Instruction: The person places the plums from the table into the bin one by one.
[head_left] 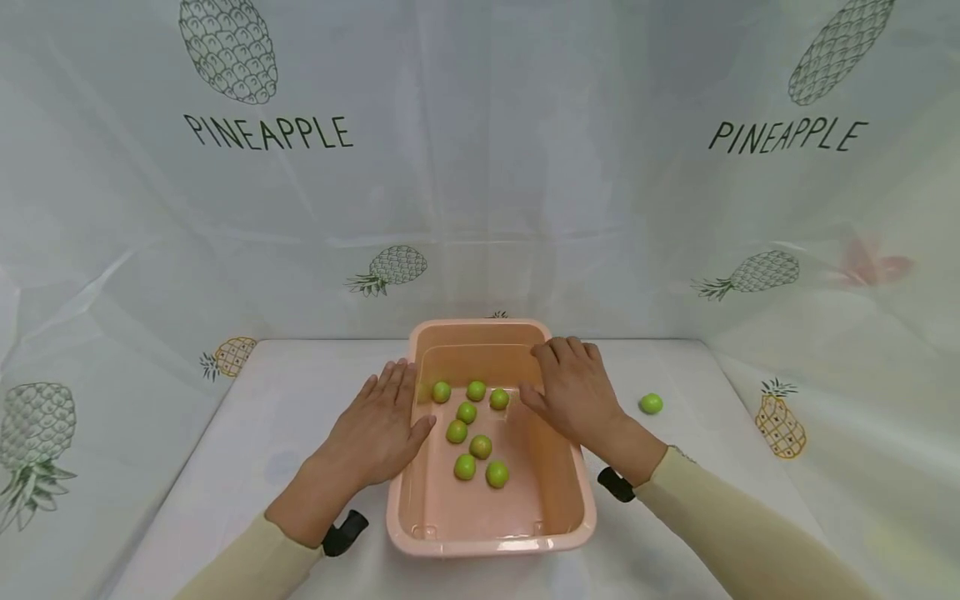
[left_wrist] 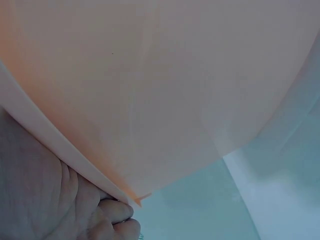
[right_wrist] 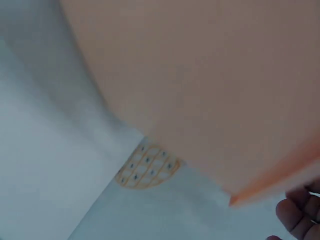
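A pink plastic basin (head_left: 491, 546) stands on the white table, holding several small green round fruits (head_left: 481, 447) scattered over its floor. Along the basin's left rim lies my left hand (head_left: 378, 425), its fingers nearly straight and its thumb pointing toward the inside. In the left wrist view the palm (left_wrist: 35, 180) meets the rim. My right hand (head_left: 577, 396) is over the right rim, fingers loosely bent, thumb above the inside. The right wrist view, blurred, shows its fingers (right_wrist: 295, 215) near the rim with a gap between. Another green fruit (head_left: 651, 403) lies outside, to the right.
The white table (head_left: 300, 375) ends at a back edge just behind the basin. A pale curtain (head_left: 480, 167) printed with pineapples hangs behind and on both sides. Each wrist carries a black strap device (head_left: 345, 533).
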